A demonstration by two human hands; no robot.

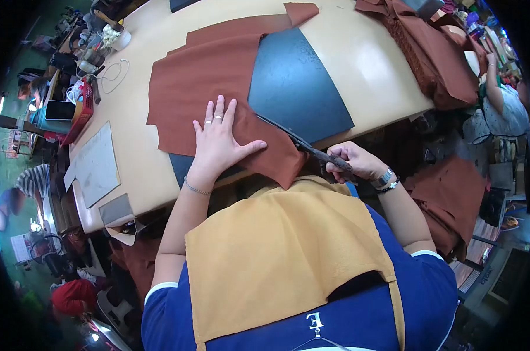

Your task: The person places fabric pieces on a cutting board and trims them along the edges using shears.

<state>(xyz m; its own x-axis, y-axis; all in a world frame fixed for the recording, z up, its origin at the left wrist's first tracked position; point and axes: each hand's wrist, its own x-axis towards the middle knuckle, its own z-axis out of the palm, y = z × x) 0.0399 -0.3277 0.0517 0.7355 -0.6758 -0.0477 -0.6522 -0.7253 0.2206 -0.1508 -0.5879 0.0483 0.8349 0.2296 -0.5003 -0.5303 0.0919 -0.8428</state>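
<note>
My left hand (221, 134) lies flat with fingers spread on a piece of reddish-brown leather (189, 82). The leather covers part of a dark blue-black board (300, 79), and its near corner hangs over the table edge toward my tan apron (276, 245). In my right hand (361, 161) is a pair of scissors (302, 143), its fingers wrapped round the handles. The blades point up and left, lying along the leather's right edge where it meets the board.
On the cream table (370, 64), a heap of brown leather (434, 64) sits at the back right. Grey flat pieces (95, 167) lie at the left, near a red basket (81, 114) and a white pot (120, 40). More leather (446, 202) hangs at right, and another person (505, 105) is beyond.
</note>
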